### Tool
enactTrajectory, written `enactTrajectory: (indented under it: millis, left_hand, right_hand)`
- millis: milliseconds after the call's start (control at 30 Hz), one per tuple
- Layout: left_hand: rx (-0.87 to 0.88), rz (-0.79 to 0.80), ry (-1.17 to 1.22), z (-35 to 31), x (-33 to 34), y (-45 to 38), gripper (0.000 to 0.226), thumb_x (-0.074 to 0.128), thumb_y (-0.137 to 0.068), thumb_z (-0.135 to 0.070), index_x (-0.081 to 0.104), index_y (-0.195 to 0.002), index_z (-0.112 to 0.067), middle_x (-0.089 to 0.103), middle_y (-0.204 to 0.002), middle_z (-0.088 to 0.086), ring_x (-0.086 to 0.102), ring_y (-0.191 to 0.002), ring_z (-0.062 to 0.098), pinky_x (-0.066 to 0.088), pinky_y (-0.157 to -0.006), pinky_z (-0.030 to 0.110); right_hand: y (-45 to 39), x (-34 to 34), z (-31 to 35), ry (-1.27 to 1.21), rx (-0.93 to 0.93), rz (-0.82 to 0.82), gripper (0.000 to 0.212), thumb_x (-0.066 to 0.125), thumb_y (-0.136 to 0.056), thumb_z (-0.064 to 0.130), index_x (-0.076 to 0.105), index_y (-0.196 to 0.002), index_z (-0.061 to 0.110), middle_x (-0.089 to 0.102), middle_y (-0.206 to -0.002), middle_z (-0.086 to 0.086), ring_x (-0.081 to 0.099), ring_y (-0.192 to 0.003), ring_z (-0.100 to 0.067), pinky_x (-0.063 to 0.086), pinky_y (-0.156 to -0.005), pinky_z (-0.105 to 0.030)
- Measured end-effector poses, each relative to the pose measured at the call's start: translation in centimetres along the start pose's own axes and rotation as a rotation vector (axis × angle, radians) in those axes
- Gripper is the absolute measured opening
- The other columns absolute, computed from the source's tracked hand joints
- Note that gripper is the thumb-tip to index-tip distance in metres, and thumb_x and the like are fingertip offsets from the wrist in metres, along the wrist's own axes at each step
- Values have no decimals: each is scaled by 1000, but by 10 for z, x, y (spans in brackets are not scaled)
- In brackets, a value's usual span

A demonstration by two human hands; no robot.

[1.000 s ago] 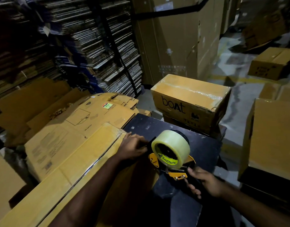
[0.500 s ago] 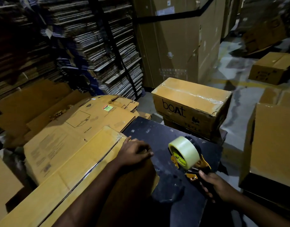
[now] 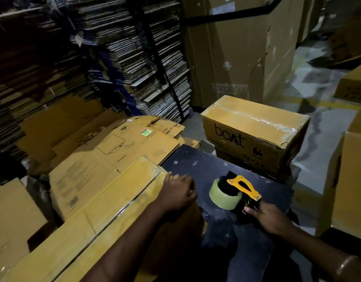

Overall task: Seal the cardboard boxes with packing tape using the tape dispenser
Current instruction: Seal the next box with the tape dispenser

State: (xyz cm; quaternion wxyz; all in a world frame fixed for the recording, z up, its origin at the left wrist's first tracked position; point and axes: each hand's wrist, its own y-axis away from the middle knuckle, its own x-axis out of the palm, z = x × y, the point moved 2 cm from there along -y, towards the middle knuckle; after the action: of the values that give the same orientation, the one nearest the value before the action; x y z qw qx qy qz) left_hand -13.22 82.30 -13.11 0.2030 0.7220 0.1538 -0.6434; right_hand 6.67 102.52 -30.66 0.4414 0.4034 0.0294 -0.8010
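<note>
Warehouse cartons surround black table (image 3: 195,169); right hand (image 3: 265,217) grips tape dispenser (image 3: 234,192), left hand (image 3: 178,193) flat.

One tape dispenser (image 3: 239,191), one tape roll (image 3: 223,197), two hands, one taped "boAt" box (image 3: 253,135).

Tape dispenser (image 3: 234,192) on the desk (image 3: 195,165), taped box (image 3: 98,216) at its left, sealed box (image 3: 255,135) behind the desk

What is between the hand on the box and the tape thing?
Only bare black tabletop lies between the left hand and the tape dispenser, head view.
</note>
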Motion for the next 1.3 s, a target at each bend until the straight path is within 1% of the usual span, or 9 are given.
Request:
enactTrajectory:
  millis: [167, 367, 633, 767, 867, 967, 1067, 1200, 1300]
  left_hand:
    - [-112, 15, -6, -8, 5, -6, 20, 47, -96, -40, 57, -104, -24, 62, -108, -3, 53, -110, 21, 14, -116, 49]
    - [-262, -157, 56, -19, 10, -8, 22, 54, -87, -26, 64, -105, -31, 69, -101, -9, 56, -105, 17, 21, -114, 44]
    - [-162, -316, 395, -9, 7, 5, 27, 59, -85, -40, 67, -110, -33, 66, -119, -18, 56, -115, 2, 18, -117, 38]
    - [104, -183, 238, 10, 10, 22, 46, 64, -78, -41, 61, -123, -32, 48, -148, -5, 23, -150, 17, 15, -119, 49]
    - [77, -135, 149, 11, 11, 30, 52, 66, -77, -33, 61, -129, -31, 42, -153, -7, 11, -153, 13, 5, -120, 49]
    - [20, -131, 176, 8, 10, 28, 52, 67, -78, -28, 60, -129, -31, 44, -152, -10, 12, -152, 10, 1, -120, 46]
    - [5, -151, 165, 7, 13, 30, 44, 67, -80, -33, 61, -124, -33, 43, -151, -13, 11, -152, 6, 3, -121, 44]
    - [-57, -193, 131, 6, 16, 30, 30, 62, -87, -41, 61, -116, -37, 38, -153, -14, 4, -152, 6, 11, -122, 47]
    - [-117, -243, 222, 6, 10, 30, 42, 60, -85, -47, 58, -125, -35, 38, -153, -11, 6, -153, 10, 13, -120, 42]
  right_hand:
    - [-24, 16, -1, 260, -10, -16, 49, 54, -93, 59, 48, -120, 19, 70, -111, -9, 67, -103, -32, 49, -73, -36]
    - [-43, 36, 3, 371, -87, -86, 52, 47, -95, 61, 46, -122, 17, 67, -112, -3, 68, -99, -24, 51, -72, -34]
    - [-61, 52, 2, 590, -122, -25, 50, 37, -102, 56, 41, -127, 12, 60, -124, -4, 63, -111, -19, 49, -85, -30]
    - [-70, 57, -14, 475, -133, -20, 52, 44, -99, 56, 43, -122, 10, 61, -118, -8, 63, -100, -23, 48, -80, -32]
    - [-76, 58, -16, 448, -133, 26, 53, 47, -98, 56, 43, -122, 9, 59, -118, -11, 62, -100, -24, 49, -82, -33]
    - [-74, 53, -9, 444, -34, 32, 73, 55, -91, 61, 38, -136, 6, 53, -131, -13, 58, -115, -27, 49, -94, -37]
    - [-57, 39, 21, 473, 61, -89, 109, 63, -78, 69, 16, -153, 5, 34, -155, -17, 35, -142, -32, 32, -112, -44]
    - [-29, 37, 79, -15, -359, -159, 107, 51, -81, 78, 18, -158, 12, 24, -163, -8, 24, -150, -24, 22, -119, -52]
    - [-1, 34, 136, -508, -547, -17, 81, 37, -89, 71, 20, -156, 29, 19, -163, 10, 14, -148, 3, 20, -119, -31]
